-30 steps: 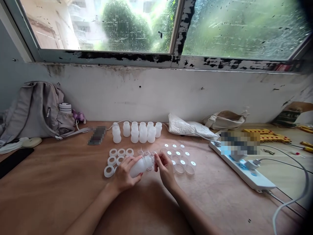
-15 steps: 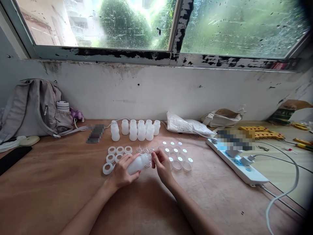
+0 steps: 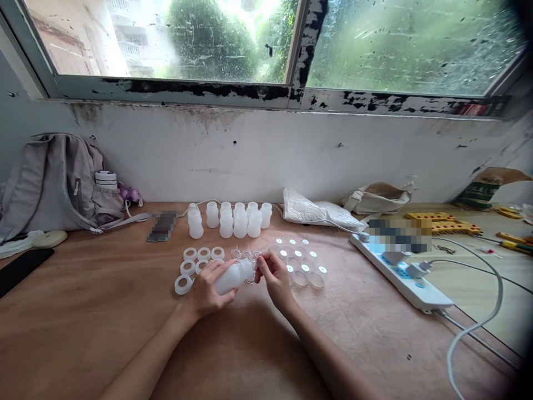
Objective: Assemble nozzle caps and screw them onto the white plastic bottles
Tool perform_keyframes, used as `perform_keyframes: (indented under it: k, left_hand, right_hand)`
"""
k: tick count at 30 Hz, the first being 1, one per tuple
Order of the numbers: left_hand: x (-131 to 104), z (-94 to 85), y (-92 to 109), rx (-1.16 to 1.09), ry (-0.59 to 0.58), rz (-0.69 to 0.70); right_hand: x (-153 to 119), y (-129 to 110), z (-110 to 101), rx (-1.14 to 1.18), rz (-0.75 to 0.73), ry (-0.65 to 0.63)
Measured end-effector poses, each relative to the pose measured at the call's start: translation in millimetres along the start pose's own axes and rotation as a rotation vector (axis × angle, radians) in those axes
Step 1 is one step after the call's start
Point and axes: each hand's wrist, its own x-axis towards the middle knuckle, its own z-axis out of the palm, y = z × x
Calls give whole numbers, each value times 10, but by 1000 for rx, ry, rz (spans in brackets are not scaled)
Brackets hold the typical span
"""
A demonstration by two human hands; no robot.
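My left hand (image 3: 208, 291) is wrapped round a frosted white bottle (image 3: 229, 278), tilted with its neck up to the right. At the bottle's mouth, my right hand (image 3: 272, 275) pinches something small and clear that I cannot make out. Several white rings (image 3: 183, 284) lie to the left of the hands. Small clear parts (image 3: 236, 253) are just behind the bottle's neck, partly hidden. On the right are several clear round caps (image 3: 317, 279) with white discs. More frosted bottles (image 3: 240, 222) stand grouped farther back.
A grey backpack (image 3: 62, 183) and a phone (image 3: 162, 226) are at the left. Behind the caps lies a white plastic package (image 3: 316, 211). A white power strip (image 3: 403, 272) with cables runs along the right, near yellow parts (image 3: 456, 228) and a beige bag (image 3: 377, 198).
The view has shifted slightly. Both hands remain at the bottle, with my right fingers a little closer to its mouth.
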Motion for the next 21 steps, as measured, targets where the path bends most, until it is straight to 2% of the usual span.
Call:
perform_keyframes:
  k: [8, 16, 21]
  left_hand:
    - [10, -28, 3, -38, -11, -18]
    - [-16, -13, 12, -1, -50, 8]
    - [-19, 1, 29, -20, -63, -7]
  right_hand:
    - [15, -29, -28, -58, 9, -42]
    - [48, -42, -38, -223, 12, 2]
    - [65, -30, -45, -175, 53, -26]
